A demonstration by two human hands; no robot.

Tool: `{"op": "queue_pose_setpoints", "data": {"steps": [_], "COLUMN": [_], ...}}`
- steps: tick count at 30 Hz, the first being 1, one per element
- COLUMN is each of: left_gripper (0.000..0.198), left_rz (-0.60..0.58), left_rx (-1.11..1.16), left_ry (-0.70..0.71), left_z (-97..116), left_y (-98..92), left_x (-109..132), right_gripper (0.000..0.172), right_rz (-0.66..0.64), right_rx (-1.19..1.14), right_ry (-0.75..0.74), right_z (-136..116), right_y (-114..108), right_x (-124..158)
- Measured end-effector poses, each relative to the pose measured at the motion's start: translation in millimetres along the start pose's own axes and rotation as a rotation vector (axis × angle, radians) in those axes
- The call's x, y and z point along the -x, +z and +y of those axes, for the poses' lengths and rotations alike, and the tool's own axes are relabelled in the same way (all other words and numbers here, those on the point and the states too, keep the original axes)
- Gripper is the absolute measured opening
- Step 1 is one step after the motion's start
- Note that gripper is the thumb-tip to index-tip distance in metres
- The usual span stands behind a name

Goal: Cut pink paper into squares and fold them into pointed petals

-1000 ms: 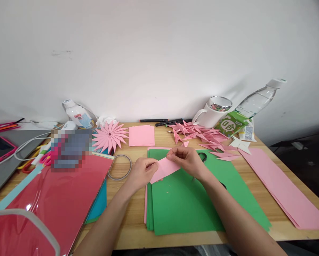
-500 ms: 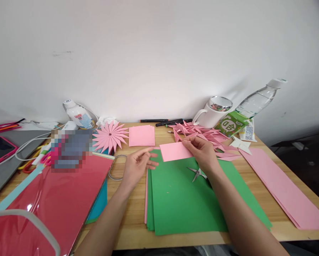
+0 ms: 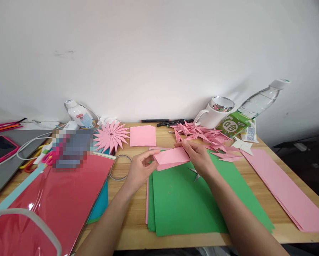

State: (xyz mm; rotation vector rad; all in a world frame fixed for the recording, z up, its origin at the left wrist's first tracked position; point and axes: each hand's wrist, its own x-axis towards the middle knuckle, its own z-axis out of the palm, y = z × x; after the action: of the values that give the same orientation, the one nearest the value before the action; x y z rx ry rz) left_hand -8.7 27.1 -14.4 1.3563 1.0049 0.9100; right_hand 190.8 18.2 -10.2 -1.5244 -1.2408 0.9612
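Between my hands is a folded piece of pink paper [image 3: 172, 158], its two layers slightly apart along the lower edge. My left hand [image 3: 141, 166] pinches its left end, thumb below and fingers on top. At the other end my right hand [image 3: 198, 156] grips the upper right corner. Both hands are above a stack of green paper [image 3: 187, 206]. Scissors [image 3: 195, 175] lie on that stack, partly hidden by my right hand and forearm. Behind the hands are a stack of pink squares [image 3: 142, 136] and a pile of folded pink paper pieces [image 3: 202, 134].
A pink paper pinwheel-like star [image 3: 111, 134] lies at the back left beside a white bottle [image 3: 80, 114]. Red sheets in plastic [image 3: 60, 199] cover the left. At the right are a white mug [image 3: 211, 115], a green box [image 3: 232, 124], a water bottle [image 3: 263, 99] and pink strips [image 3: 282, 188].
My left hand has moved right and taken hold of the paper's left end. The folded paper has come slightly lower and its layers have parted. My right hand has kept its grip.
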Motion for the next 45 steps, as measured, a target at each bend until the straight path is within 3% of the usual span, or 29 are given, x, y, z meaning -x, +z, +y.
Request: {"op": "queue_pose_setpoints", "data": {"steps": [5,11,14,17,20,26,36,42,45], "left_gripper": [0.019,0.023,0.024,0.03,0.037,0.034,0.038,0.047,0.036], "left_rz": [0.155,0.301,0.318,0.208,0.101,0.025,0.135,-0.077,-0.054], "left_rx": [-0.07,-0.104,-0.018,0.174,0.306,0.35,0.443,0.538,0.456], "left_ry": [0.031,0.02,-0.014,-0.055,-0.105,-0.14,-0.119,-0.082,-0.132], "left_z": [0,3,4,4,4,-1,5,9,3], "left_y": [-0.8,-0.4,0.7,1.5,1.8,1.8,1.4,4.5,7.9], "left_x": [0,2,2,2,2,2,-1,4,5], "right_gripper": [0.071,0.08,0.067,0.046,0.037,0.042,0.037,0.044,0.047], "right_rz": [-0.186,-0.379,-0.441,-0.388,-0.361,-0.297,-0.321,-0.092,-0.095], "right_rx": [-0.09,-0.281,-0.367,-0.314,-0.276,-0.258,-0.485,-0.523,-0.512], "right_ry": [0.016,-0.129,-0.108,-0.036,0.023,0.055,0.024,0.024,0.042], "right_z": [3,11,9,8,8,4,7,11,11], "right_y": [0,1,5,10,13,14,17,18,22], "right_x": [3,3,4,6,8,9,8,7,8]}}
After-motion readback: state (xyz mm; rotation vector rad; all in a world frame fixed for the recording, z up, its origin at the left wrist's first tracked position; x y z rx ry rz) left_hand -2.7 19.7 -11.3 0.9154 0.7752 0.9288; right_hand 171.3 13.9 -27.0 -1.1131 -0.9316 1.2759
